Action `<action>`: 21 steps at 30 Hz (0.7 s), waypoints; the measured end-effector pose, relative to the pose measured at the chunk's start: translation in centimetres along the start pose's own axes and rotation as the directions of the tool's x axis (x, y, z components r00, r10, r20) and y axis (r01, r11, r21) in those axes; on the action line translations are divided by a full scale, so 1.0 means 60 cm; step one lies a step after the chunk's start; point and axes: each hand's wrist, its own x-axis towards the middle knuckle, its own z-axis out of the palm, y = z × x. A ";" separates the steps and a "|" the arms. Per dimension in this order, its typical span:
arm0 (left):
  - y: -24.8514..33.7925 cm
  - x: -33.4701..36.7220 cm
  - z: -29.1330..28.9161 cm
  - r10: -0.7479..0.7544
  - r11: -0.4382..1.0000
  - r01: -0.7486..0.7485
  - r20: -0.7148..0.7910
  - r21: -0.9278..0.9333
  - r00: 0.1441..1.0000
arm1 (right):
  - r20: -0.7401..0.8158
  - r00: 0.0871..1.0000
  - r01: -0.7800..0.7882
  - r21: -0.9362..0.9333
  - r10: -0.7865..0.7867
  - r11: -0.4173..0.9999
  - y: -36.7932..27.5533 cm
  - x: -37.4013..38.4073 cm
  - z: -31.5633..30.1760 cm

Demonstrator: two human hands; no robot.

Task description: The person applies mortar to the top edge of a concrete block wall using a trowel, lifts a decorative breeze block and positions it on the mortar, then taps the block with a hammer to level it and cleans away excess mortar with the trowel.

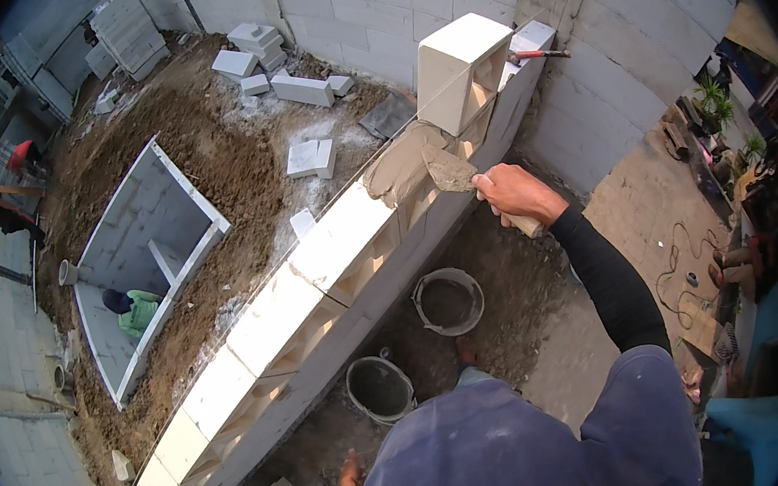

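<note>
My right hand (521,197) is closed around the wooden handle of a trowel (450,170). The blade rests at a heap of wet grey mortar (400,169) spread on top of a low wall of pale blocks (277,319), whose right faces have hollows. Just beyond the mortar stands a larger upright pale block (459,64). What looks like my left hand (351,470) hangs low on the near side of the wall, by a black sleeve; its fingers are too small to read.
Two buckets (448,302) (379,389) of grey mix stand below the wall. A red-handled hammer (540,56) lies at the wall's far end, and a string runs along its left edge. Beyond, a person in green (139,312) is in a walled pit (219,222); loose blocks (303,90) lie on soil.
</note>
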 end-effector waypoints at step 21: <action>-0.115 -0.006 0.032 -0.087 0.990 0.081 -0.051 -0.113 0.995 | 0.005 0.980 -0.181 0.412 0.197 0.893 0.187 -0.132 0.063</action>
